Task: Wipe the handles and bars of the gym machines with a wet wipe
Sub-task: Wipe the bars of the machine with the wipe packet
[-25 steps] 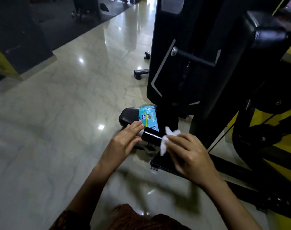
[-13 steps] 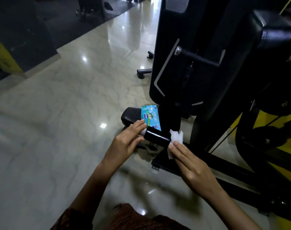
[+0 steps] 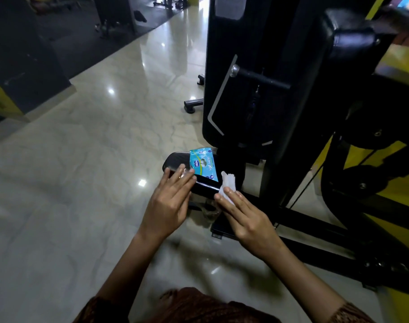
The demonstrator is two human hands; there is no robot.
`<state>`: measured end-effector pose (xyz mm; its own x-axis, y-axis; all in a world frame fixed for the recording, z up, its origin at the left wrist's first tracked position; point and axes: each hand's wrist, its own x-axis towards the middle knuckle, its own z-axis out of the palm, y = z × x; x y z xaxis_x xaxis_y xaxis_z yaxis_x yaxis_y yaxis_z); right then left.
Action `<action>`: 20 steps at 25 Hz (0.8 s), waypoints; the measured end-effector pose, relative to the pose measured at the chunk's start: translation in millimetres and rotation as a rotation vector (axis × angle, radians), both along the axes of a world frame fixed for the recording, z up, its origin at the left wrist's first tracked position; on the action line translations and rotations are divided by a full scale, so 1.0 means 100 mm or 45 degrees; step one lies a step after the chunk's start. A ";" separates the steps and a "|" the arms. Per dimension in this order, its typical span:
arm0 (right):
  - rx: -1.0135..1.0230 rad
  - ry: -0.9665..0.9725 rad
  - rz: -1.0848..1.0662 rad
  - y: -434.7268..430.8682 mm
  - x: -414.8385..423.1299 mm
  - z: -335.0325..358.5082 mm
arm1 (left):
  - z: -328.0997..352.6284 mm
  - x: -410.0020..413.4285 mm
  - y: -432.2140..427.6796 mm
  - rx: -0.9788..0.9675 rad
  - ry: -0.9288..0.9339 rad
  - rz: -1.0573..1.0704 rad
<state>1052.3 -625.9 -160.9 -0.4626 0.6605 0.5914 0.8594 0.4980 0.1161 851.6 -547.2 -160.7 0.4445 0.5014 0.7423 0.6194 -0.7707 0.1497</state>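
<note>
Yr left hand is flat, fingers straight and close together. The fingertips rest on the left end of the black padded handle, low nr the floor, and it grips nothing. Yr right hand is flat too, fingers straight, pressing the white wet wipe onto the handle's right end. The wipe's far edge sticks up past yr fingertips.

Just beyond the handle, a blue wipes pkt lies on a black pad. Farther off and to the right stands the machine's tall black housing, w/ a dark bar across it, chrome-capped at its left end. There are yellow frame parts at right and a glossy marble floor to the left.
</note>
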 end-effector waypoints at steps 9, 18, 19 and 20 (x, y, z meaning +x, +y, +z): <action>0.017 -0.069 -0.229 -0.76 0.92 -0.13 | -0.07 0.79 -0.35 0.084 0.096 -0.214; 0.008 0.318 -0.752 -1.24 1.18 -0.05 | -0.09 1.48 -0.63 0.086 0.102 -0.385; -0.020 0.353 -0.722 -1.17 1.09 0.00 | -0.08 1.49 -0.64 0.066 0.090 -0.382; -0.077 0.341 -0.645 -1.08 1.01 0.03 | -0.08 1.49 -0.64 0.049 0.076 -0.379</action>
